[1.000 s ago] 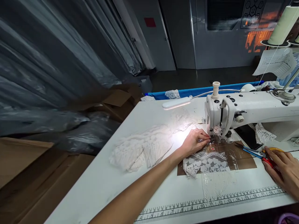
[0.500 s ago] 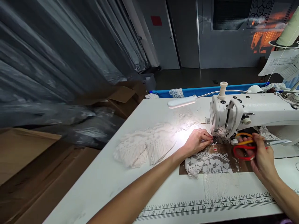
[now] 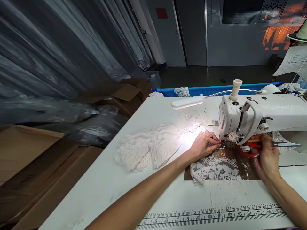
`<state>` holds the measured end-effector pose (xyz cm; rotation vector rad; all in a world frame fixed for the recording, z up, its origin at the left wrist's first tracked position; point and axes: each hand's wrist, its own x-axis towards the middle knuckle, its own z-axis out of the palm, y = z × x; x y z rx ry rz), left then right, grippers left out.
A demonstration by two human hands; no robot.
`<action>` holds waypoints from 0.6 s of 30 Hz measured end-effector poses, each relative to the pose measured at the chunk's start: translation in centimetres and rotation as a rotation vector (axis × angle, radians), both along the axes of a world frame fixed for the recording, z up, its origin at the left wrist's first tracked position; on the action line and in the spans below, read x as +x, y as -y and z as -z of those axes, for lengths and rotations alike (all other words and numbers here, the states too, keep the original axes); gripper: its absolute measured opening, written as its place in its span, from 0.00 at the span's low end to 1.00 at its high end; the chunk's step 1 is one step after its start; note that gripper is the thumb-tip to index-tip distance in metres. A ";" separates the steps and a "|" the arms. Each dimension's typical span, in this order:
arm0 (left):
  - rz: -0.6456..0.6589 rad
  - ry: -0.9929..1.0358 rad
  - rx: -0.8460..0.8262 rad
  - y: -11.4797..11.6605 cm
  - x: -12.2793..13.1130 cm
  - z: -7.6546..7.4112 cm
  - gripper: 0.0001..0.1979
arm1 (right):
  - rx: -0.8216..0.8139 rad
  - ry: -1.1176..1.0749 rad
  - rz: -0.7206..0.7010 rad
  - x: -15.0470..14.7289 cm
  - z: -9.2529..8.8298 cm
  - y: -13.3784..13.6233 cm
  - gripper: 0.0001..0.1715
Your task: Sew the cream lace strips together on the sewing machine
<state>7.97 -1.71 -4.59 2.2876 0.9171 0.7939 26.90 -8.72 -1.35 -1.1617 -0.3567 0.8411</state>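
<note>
My left hand (image 3: 205, 144) is at the presser foot (image 3: 223, 144) of a white sewing machine (image 3: 263, 110), its thumb and fingertips pinched together. What lies between those fingertips is too small to make out. White fringed lace (image 3: 217, 169) is spread below the needle area over a brown plate. Right of the needle, my right hand (image 3: 268, 158) is closed round scissors (image 3: 285, 144) with red and orange handles. Their blades point right, away from the needle, and the handle loops are partly hidden behind the machine head and its knob.
A heap of white lace (image 3: 148, 147) lies left of the machine under a lit lamp (image 3: 188, 102). A printed ruler (image 3: 216, 217) runs along the table's front edge. Cardboard boxes (image 3: 35, 179) stand at the left, and a blue cloth trough (image 3: 206, 90) borders the far edge.
My right hand has moved the scissors a little left, so the handles sit closer to the needle and behind the knob. The left hand stays at the presser foot. The view has shifted slightly.
</note>
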 end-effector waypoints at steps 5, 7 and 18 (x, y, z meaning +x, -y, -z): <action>-0.012 -0.009 -0.011 0.0 0.0 -0.1 0.08 | -0.069 0.026 -0.183 0.0 0.3 0.3 0.24; -0.007 -0.002 -0.014 0.0 0.0 0.0 0.08 | -0.010 0.048 -0.075 0.3 -0.1 0.2 0.22; -0.001 0.017 -0.011 -0.1 0.0 0.3 0.07 | 0.009 0.041 -0.071 0.5 -0.1 0.0 0.19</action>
